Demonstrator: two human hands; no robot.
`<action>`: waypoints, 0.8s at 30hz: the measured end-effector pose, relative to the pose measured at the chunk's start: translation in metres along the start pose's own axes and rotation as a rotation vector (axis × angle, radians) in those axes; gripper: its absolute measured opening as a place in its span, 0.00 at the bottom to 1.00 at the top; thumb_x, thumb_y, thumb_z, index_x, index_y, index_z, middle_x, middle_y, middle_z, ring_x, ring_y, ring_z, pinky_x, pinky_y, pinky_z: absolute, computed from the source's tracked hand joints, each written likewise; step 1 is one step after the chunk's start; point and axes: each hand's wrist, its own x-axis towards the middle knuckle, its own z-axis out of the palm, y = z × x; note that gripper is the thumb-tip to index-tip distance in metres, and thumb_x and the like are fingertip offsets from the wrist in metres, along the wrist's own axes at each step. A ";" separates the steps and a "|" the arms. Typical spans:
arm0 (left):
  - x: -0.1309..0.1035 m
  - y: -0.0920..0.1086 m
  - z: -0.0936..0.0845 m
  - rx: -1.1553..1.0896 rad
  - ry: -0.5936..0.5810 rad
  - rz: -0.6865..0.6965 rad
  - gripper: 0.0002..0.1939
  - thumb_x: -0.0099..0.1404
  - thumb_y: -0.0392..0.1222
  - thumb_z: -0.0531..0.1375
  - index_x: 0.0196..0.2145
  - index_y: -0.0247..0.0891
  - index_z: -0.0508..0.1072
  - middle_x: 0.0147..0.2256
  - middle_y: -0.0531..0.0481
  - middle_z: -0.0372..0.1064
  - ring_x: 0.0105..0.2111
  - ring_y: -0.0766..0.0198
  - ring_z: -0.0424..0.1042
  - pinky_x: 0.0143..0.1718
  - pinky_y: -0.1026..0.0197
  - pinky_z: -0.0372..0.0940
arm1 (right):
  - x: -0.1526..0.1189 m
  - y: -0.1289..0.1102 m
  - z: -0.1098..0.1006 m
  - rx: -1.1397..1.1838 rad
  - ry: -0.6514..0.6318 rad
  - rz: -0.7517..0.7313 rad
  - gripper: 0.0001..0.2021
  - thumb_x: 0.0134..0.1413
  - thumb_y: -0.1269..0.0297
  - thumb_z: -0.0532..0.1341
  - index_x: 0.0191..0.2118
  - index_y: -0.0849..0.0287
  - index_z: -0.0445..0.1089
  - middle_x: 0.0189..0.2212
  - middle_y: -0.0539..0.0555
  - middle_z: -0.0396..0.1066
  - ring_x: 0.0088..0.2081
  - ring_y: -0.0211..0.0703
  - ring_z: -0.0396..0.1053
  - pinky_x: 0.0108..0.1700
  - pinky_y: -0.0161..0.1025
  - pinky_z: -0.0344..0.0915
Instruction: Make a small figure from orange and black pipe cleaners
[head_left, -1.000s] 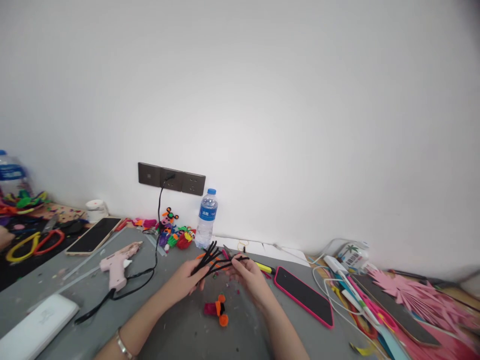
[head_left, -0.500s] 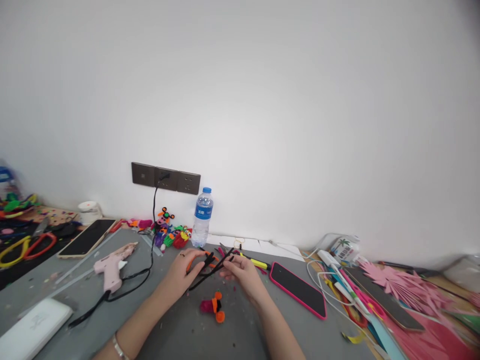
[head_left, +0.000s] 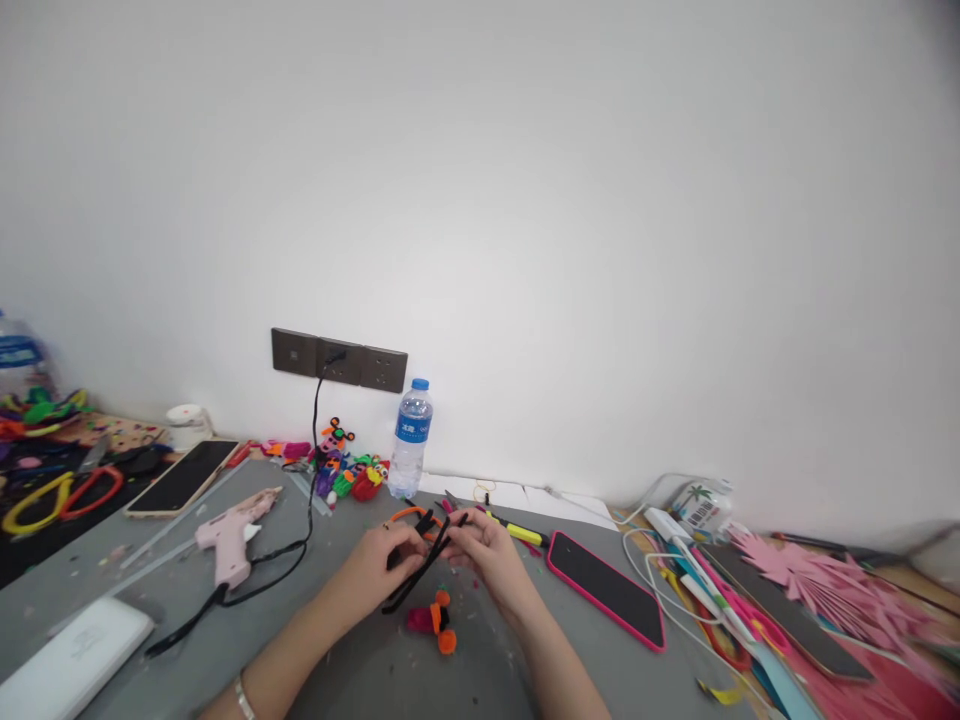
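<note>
The black strips (head_left: 429, 562) are located at the lower centre of the frame, above the grey work surface (head_left: 360, 665), between the left hand (head_left: 382, 572) and the right hand (head_left: 484, 555). Their long axis runs diagonally, from the upper right end at the right fingertips to the lower left end below the left thumb. Left hand: the fingers are curled, the thumb is nearly closed against them, and the hand grips the strips; the exact contact is partly hidden. Right hand: the thumb and fingertips are pinched together on the strips near their upper end, with the palm otherwise open. Relative to the right hand, the strips extend down and to the left; relative to the left hand, they lie at and to the right of the fingertips. Both hands are at the strips, the right hand nearer the upper end and the left hand nearer the lower end. An orange loop (head_left: 409, 512) shows just beyond the left fingers; whether it is held cannot be determined. A small magenta and orange figure (head_left: 427, 620) lies on the work surface below the hands, near the lower end of the strips.
</note>
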 end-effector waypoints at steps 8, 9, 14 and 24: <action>-0.001 -0.007 0.004 0.018 -0.023 0.106 0.05 0.60 0.33 0.56 0.30 0.39 0.71 0.38 0.47 0.73 0.42 0.57 0.69 0.47 0.57 0.60 | -0.006 -0.007 0.003 0.069 0.014 0.006 0.20 0.37 0.55 0.72 0.30 0.57 0.63 0.25 0.50 0.76 0.25 0.39 0.73 0.29 0.32 0.66; -0.001 -0.005 0.004 0.013 -0.031 0.099 0.05 0.61 0.34 0.55 0.30 0.39 0.70 0.36 0.48 0.73 0.40 0.58 0.70 0.45 0.58 0.61 | -0.006 -0.007 0.004 0.072 0.012 0.008 0.20 0.37 0.55 0.72 0.30 0.57 0.63 0.26 0.50 0.76 0.25 0.38 0.73 0.30 0.32 0.66; -0.006 0.009 0.000 -0.150 -0.115 0.049 0.09 0.68 0.41 0.48 0.33 0.41 0.65 0.29 0.51 0.73 0.31 0.62 0.70 0.36 0.62 0.62 | -0.008 -0.011 0.007 0.075 0.021 0.007 0.19 0.38 0.55 0.72 0.29 0.58 0.63 0.25 0.51 0.76 0.25 0.38 0.73 0.30 0.33 0.65; 0.002 -0.010 0.001 -0.188 0.181 -0.176 0.15 0.68 0.50 0.44 0.42 0.41 0.64 0.25 0.54 0.69 0.27 0.60 0.72 0.30 0.62 0.65 | -0.006 -0.015 -0.001 0.102 0.099 -0.068 0.20 0.39 0.51 0.70 0.33 0.57 0.64 0.29 0.54 0.78 0.30 0.45 0.74 0.36 0.40 0.66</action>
